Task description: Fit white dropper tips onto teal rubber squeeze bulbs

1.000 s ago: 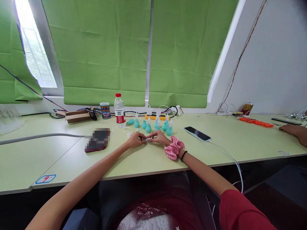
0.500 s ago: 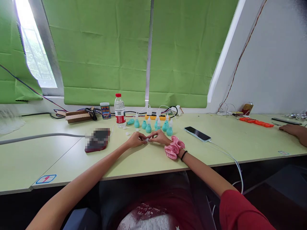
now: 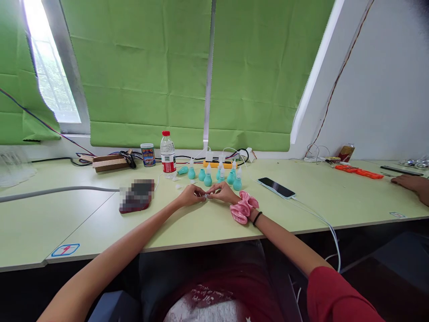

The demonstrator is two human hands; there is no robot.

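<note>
My left hand (image 3: 190, 195) and my right hand (image 3: 221, 192) meet over the table, fingertips pinched on one small clear-white plastic piece (image 3: 206, 196). Its exact kind is mostly hidden by the fingers. Just beyond my hands stand several teal squeeze bulbs (image 3: 208, 180), most with translucent pointed tips on top. One teal bulb (image 3: 182, 170) lies on its side, and another bulb (image 3: 201, 175) stands without a tip. A few small whitish pieces (image 3: 178, 187) are scattered on the table left of the bulbs. A pink scrunchie (image 3: 244, 207) is around my right wrist.
A water bottle (image 3: 168, 155) and a can (image 3: 148, 155) stand behind on the left, near a cardboard box (image 3: 112, 163). A dark red phone-like object (image 3: 137, 197) lies left; a charging phone (image 3: 276, 188) lies right. At far right rests another person's hand (image 3: 410, 184).
</note>
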